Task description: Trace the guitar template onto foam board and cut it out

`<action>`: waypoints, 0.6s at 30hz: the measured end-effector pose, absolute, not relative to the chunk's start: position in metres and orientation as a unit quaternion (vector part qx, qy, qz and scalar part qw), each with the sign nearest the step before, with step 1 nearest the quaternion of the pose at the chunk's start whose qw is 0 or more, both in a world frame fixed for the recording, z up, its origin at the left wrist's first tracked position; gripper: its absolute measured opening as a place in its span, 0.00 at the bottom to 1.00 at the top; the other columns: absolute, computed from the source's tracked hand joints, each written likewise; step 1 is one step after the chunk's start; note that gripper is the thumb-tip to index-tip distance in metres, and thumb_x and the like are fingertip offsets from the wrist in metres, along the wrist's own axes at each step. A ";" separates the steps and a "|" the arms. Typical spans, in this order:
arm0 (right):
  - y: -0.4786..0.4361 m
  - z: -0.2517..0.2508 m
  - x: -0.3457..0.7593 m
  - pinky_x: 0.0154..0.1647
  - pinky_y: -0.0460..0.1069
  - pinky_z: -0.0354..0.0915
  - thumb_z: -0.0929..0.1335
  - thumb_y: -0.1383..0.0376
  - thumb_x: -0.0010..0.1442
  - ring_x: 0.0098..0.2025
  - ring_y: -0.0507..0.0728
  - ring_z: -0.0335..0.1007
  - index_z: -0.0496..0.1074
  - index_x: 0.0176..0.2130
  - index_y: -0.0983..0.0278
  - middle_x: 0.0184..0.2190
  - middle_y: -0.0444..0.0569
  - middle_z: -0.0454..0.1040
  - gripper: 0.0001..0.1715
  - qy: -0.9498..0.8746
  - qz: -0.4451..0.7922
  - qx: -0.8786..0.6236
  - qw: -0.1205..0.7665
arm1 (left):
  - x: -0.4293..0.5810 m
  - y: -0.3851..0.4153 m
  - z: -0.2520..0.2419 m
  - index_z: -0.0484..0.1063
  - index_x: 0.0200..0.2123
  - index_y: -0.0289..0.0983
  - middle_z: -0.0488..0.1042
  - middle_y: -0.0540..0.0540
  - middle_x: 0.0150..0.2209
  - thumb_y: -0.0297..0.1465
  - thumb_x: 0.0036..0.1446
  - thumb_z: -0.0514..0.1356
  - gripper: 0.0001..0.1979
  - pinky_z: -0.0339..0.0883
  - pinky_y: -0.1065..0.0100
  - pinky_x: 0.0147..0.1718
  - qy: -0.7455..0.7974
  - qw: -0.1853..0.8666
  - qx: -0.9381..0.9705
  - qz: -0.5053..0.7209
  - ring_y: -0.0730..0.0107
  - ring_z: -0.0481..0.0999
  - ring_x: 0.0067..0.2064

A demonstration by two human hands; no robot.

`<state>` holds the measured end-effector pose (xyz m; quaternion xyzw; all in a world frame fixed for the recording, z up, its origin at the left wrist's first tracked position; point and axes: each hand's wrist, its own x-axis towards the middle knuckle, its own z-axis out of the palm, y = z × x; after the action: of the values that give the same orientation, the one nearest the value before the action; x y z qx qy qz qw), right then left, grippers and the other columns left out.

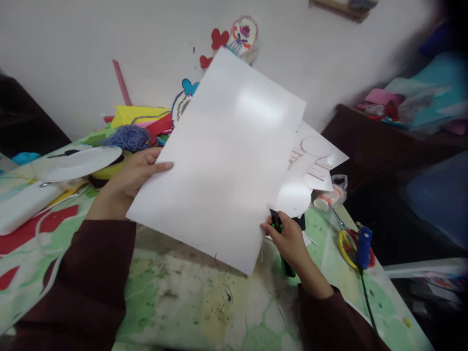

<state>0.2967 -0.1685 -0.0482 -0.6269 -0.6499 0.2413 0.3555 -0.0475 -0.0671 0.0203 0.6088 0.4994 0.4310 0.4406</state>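
A large glossy white sheet of card (219,161) is held up at a tilt above the table. My left hand (137,178) grips its left edge, thumb on the front face and fingers behind. At the lower right edge, my right hand (288,239) is closed round a black and green utility knife (276,222), its tip pointing up beside the card. The right fingertips also touch the card's edge. Behind the card, another white sheet with a brown drawn figure (314,151) shows in part, along with a rounded white piece (293,197).
The stained green table (175,297) carries a white plate (82,165), blue yarn (127,138), yellow paper (137,114) and red paper scraps (54,219). On the right lie yellow-handled scissors (345,248) and a blue corded tool (364,247). Paper decorations (219,39) stand by the wall.
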 end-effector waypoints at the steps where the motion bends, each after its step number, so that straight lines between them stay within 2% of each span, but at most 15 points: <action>1: -0.167 -0.046 0.297 0.31 0.48 0.59 0.66 0.58 0.55 0.27 0.53 0.64 0.64 0.28 0.62 0.24 0.44 0.69 0.11 -0.645 0.238 -0.625 0.369 | -0.047 -0.070 0.024 0.62 0.55 0.32 0.75 0.44 0.47 0.41 0.54 0.61 0.29 0.69 0.69 0.33 0.497 0.398 0.611 0.471 0.76 0.73 0.33; 5: -0.164 -0.037 0.302 0.25 0.47 0.59 0.66 0.56 0.56 0.23 0.51 0.64 0.66 0.31 0.64 0.27 0.46 0.72 0.12 -0.603 0.244 -0.627 0.428 | -0.049 -0.081 0.038 0.61 0.53 0.32 0.73 0.45 0.50 0.45 0.54 0.60 0.29 0.69 0.64 0.42 0.499 0.168 0.609 0.593 0.73 0.73 0.40; 8: -0.169 -0.029 0.312 0.21 0.46 0.58 0.67 0.55 0.55 0.19 0.50 0.61 0.66 0.31 0.64 0.21 0.44 0.70 0.15 -0.568 0.248 -0.632 0.465 | -0.047 -0.090 0.049 0.62 0.52 0.33 0.72 0.47 0.50 0.43 0.57 0.57 0.25 0.68 0.64 0.44 0.510 0.020 0.635 0.581 0.72 0.72 0.44; 10: -0.176 -0.023 0.321 0.20 0.45 0.57 0.68 0.54 0.54 0.17 0.49 0.59 0.66 0.31 0.64 0.18 0.41 0.68 0.15 -0.539 0.230 -0.638 0.500 | -0.041 -0.094 0.051 0.66 0.50 0.33 0.74 0.48 0.47 0.39 0.60 0.55 0.19 0.68 0.65 0.44 0.534 -0.050 0.686 0.492 0.71 0.73 0.43; 12: -0.187 -0.017 0.330 0.19 0.45 0.56 0.69 0.55 0.54 0.17 0.49 0.59 0.65 0.30 0.64 0.17 0.40 0.66 0.14 -0.487 0.178 -0.637 0.571 | -0.030 -0.095 0.043 0.67 0.51 0.36 0.75 0.48 0.47 0.34 0.61 0.51 0.17 0.68 0.64 0.45 0.543 -0.091 0.754 0.359 0.68 0.74 0.44; 14: -0.198 -0.011 0.337 0.19 0.45 0.57 0.70 0.58 0.53 0.18 0.49 0.60 0.65 0.29 0.63 0.17 0.38 0.65 0.12 -0.413 0.117 -0.602 0.674 | -0.016 -0.096 0.021 0.62 0.57 0.38 0.68 0.45 0.56 0.26 0.57 0.50 0.24 0.65 0.63 0.51 0.497 -0.112 0.820 0.261 0.63 0.70 0.54; 16: -0.208 -0.004 0.342 0.20 0.46 0.58 0.71 0.62 0.50 0.18 0.50 0.60 0.64 0.29 0.62 0.18 0.37 0.64 0.11 -0.351 0.079 -0.543 0.759 | -0.001 -0.099 -0.012 0.58 0.60 0.33 0.63 0.41 0.60 0.20 0.55 0.47 0.27 0.59 0.64 0.56 0.428 -0.110 0.869 0.223 0.65 0.63 0.60; 18: -0.218 0.001 0.346 0.22 0.47 0.60 0.72 0.64 0.48 0.19 0.50 0.60 0.64 0.28 0.61 0.19 0.37 0.63 0.12 -0.327 0.058 -0.516 0.790 | 0.012 -0.109 -0.048 0.56 0.60 0.32 0.60 0.38 0.62 0.19 0.57 0.45 0.27 0.55 0.61 0.59 0.373 -0.107 0.906 0.172 0.65 0.59 0.62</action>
<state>0.3460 -0.2176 0.0010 -0.5158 -0.3267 0.0585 0.7898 0.0120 -0.1086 -0.0484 0.9056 0.3731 0.1715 -0.1065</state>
